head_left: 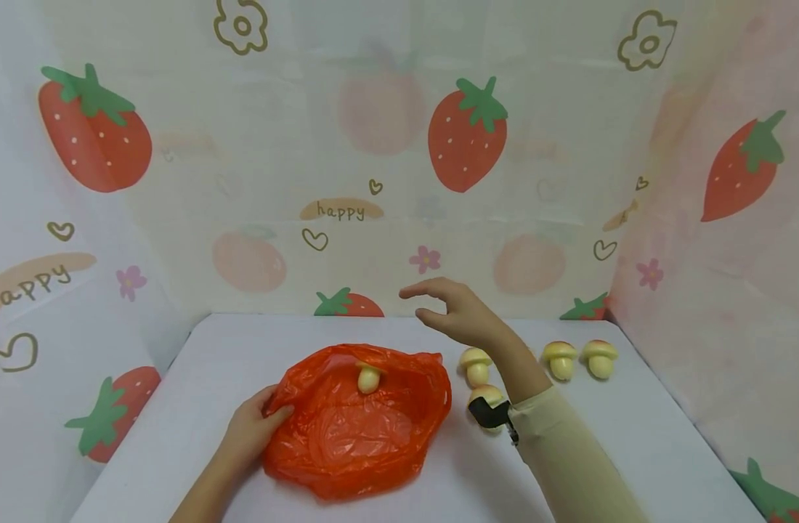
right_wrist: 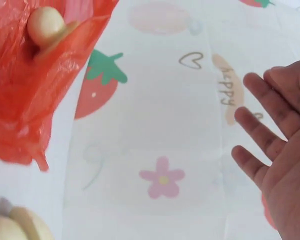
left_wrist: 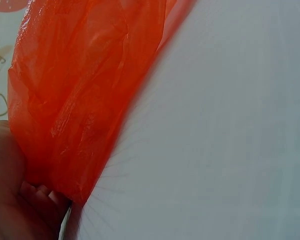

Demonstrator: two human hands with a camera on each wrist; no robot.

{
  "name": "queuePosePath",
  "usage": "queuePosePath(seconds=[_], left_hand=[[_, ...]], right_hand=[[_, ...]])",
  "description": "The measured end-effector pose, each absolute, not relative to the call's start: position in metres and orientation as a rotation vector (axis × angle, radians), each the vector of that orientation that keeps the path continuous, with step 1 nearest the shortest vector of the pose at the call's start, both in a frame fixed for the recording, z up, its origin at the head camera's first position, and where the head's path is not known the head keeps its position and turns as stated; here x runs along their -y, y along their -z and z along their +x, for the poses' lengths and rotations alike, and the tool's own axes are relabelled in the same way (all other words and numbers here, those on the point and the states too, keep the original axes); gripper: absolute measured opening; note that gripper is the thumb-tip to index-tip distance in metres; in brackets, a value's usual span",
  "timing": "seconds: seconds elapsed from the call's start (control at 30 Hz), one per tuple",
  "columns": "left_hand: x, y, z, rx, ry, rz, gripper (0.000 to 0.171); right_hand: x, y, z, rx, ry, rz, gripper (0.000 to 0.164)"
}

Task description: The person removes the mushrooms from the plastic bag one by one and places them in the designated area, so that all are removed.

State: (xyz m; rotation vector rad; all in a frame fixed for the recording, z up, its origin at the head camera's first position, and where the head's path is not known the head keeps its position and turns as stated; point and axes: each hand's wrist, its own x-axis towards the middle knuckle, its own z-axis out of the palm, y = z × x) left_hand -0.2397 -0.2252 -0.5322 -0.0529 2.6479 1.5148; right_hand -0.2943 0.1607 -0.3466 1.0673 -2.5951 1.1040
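Observation:
A red plastic bag [head_left: 367, 436] lies spread open on the white table. My left hand [head_left: 250, 430] pinches the bag's left edge between thumb and fingers; the left wrist view shows the bag's side [left_wrist: 85, 100] rising from that hand [left_wrist: 20, 185]. Inside the bag, against its far wall, sits a toy mushroom [head_left: 369, 379] with a pale stem. Raised above the table, to the right of the bag, my right hand [head_left: 461, 314] has its fingers apart and nothing in it. In the right wrist view that hand [right_wrist: 285, 135] is beside the bag, its fingers spread.
Just right of the bag stand a toy mushroom [head_left: 476, 367] and a second mushroom [head_left: 487, 398], partly behind the right wrist's black camera mount [head_left: 491, 412]. Farther right are two more mushrooms [head_left: 560, 361]. Cloth walls [head_left: 399, 160] with printed strawberries enclose the table.

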Motion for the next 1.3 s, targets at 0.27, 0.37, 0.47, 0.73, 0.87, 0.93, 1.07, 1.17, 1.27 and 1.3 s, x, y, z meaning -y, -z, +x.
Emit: queuePosePath(seconds=[0.27, 0.37, 0.47, 0.73, 0.87, 0.93, 1.07, 1.17, 1.27, 1.3], left_hand=[[0.224, 0.533, -0.24, -2.661, -1.497, -0.059, 0.059], [0.225, 0.533, -0.239, -2.663, -1.495, -0.06, 0.06], [0.225, 0.534, -0.239, -2.667, -1.499, -0.055, 0.059], [0.224, 0.533, -0.24, -2.684, -1.481, -0.055, 0.059], [0.224, 0.534, -0.239, -2.674, -1.488, -0.057, 0.058], [0.223, 0.534, -0.239, -2.67, -1.495, -0.056, 0.056], [0.223, 0.533, -0.239, -2.661, -1.504, -0.053, 0.057], [0.224, 0.533, -0.238, -2.668, -1.509, -0.04, 0.056], [0.225, 0.532, -0.237, -2.677, -1.512, -0.027, 0.056], [0.225, 0.532, -0.237, -2.678, -1.515, -0.025, 0.056]], right_hand=[[-0.127, 0.365, -0.304, 2.72, -1.145, 1.066, 0.027], [-0.113, 0.37, -0.307, 2.758, -1.143, 1.11, 0.024], [-0.101, 0.378, -0.31, 2.809, -1.168, 1.13, 0.022], [-0.082, 0.408, -0.316, 2.917, -1.217, 1.149, 0.026], [-0.078, 0.418, -0.319, 2.969, -1.139, 1.147, 0.025], [-0.078, 0.423, -0.321, 2.985, -1.095, 1.132, 0.025], [-0.081, 0.433, -0.325, 2.997, -1.044, 1.093, 0.027], [-0.085, 0.44, -0.328, 3.003, -1.038, 1.055, 0.029], [-0.086, 0.443, -0.33, 2.976, -1.044, 1.052, 0.029], [-0.086, 0.443, -0.33, 2.961, -1.059, 1.061, 0.029]])
